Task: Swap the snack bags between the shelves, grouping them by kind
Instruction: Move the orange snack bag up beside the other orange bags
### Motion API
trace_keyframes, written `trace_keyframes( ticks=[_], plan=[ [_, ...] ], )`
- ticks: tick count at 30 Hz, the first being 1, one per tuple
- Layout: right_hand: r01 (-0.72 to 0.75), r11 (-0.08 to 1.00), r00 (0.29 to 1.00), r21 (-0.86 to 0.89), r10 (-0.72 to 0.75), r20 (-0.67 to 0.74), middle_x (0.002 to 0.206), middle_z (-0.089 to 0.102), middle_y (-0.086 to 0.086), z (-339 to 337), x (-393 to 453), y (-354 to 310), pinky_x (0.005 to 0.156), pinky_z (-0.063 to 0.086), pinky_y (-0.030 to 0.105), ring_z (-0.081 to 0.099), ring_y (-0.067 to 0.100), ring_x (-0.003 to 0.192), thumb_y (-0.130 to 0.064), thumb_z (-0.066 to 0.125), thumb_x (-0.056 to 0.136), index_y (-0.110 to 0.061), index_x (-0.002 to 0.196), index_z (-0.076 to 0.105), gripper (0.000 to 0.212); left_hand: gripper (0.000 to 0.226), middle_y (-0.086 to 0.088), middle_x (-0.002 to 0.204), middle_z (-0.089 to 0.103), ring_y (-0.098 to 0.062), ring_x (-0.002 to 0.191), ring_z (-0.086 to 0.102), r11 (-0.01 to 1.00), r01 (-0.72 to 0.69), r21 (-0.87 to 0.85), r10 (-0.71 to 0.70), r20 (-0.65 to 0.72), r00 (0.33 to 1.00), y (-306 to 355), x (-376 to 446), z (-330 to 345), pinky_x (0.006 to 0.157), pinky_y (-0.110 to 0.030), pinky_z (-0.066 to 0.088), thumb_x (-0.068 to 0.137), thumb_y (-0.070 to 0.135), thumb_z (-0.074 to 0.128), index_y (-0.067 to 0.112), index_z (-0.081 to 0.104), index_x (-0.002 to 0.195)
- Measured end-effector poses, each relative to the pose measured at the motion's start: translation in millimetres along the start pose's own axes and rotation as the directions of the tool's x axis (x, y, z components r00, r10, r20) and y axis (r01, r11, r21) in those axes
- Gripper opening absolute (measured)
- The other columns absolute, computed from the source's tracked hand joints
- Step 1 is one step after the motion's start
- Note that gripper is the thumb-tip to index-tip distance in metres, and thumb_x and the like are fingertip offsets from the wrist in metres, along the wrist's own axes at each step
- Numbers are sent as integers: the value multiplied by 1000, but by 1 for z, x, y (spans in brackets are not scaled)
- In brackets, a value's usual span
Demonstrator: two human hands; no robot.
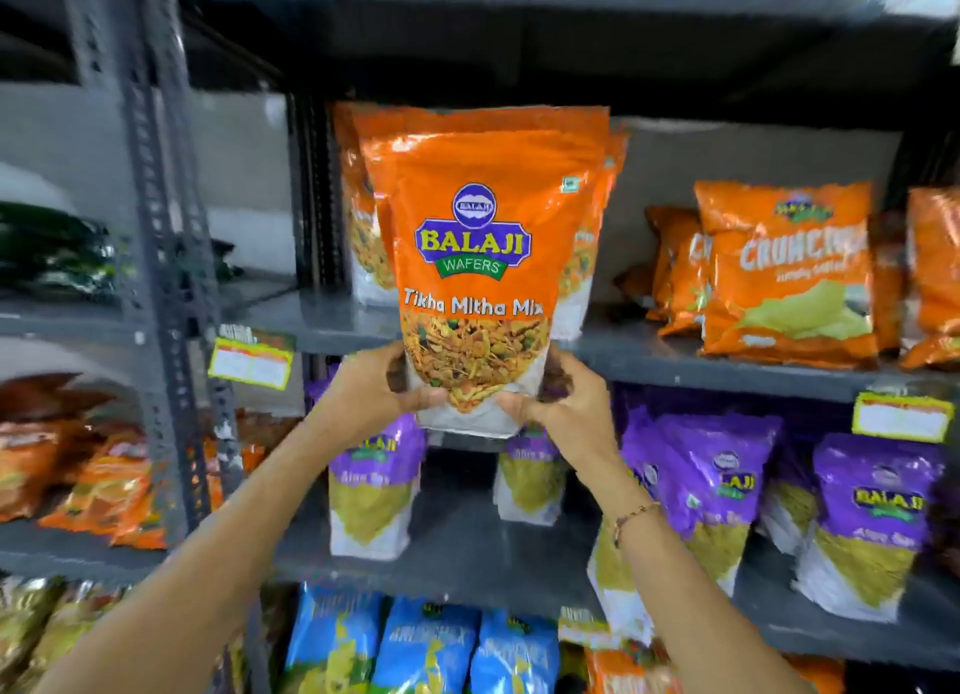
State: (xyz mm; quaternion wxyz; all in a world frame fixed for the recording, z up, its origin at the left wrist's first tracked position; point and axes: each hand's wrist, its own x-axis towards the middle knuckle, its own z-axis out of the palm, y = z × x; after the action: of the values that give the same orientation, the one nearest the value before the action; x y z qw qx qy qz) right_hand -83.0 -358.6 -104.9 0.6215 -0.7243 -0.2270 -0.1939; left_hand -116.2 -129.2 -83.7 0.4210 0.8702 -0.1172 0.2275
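I hold an orange Tikha Mitha Mix bag [483, 225] upright in front of the middle shelf [332, 324]. My left hand [371, 389] grips its lower left corner and my right hand [563, 399] grips its lower right corner. Behind it on that shelf stand more orange bags of the same kind [363, 236]. Orange Crunchex bags [789, 277] lie at the right of the same shelf. On the shelf below stand several purple Balaji bags [722, 480], partly hidden by my arms.
Blue bags [426, 646] fill the bottom shelf. A grey slotted upright post [156, 256] divides this rack from the left rack, which holds orange packets [98, 485] and dark green packets [57, 246]. Yellow price tags [252, 363] hang on the shelf edges.
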Motion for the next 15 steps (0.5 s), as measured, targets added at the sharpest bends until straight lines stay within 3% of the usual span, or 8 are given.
trace_keyframes(
  ticks=[2,5,9,12,15],
  plan=[
    [39,999,999,4,-39,33,87,76,-9,9,28,-25,71,53,21,67,4,79,-17,87,63,-20,96,70,37,61,-5,91,76,-22,85,70,998,-41,56,42,-33,999,5,21,-30,84,-42,55,51,63,77,22,66,95],
    [50,998,997,28,-52,56,74,68,-20,29,66,-51,61,48,13,61,-2,69,-11,85,66,-28,84,65,32,75,-8,91,76,-25,86,70,990,-53,134,62,-60,996,6,55,-66,84,-46,54,48,75,70,20,66,99],
    [41,999,999,11,-41,29,93,75,11,70,110,-58,80,58,45,69,25,87,-16,87,63,-12,89,69,33,43,-4,99,75,-16,91,69,995,-21,94,27,-65,998,-6,94,-102,89,-38,54,65,39,81,18,68,101],
    [-10,1000,1000,20,10,4,97,75,7,103,134,-48,86,58,47,69,31,94,-21,89,58,-17,91,69,39,40,-2,100,75,-15,92,69,998,20,57,-18,-42,999,-34,115,-118,87,-34,54,64,37,82,20,69,98],
    [-45,999,999,0,45,-12,94,76,11,129,148,-30,82,58,53,69,30,89,-21,89,57,-18,85,69,34,41,0,99,75,-17,94,69,998,61,16,-60,-12,998,-66,132,-123,92,-40,54,61,40,83,23,69,95]
  ],
)
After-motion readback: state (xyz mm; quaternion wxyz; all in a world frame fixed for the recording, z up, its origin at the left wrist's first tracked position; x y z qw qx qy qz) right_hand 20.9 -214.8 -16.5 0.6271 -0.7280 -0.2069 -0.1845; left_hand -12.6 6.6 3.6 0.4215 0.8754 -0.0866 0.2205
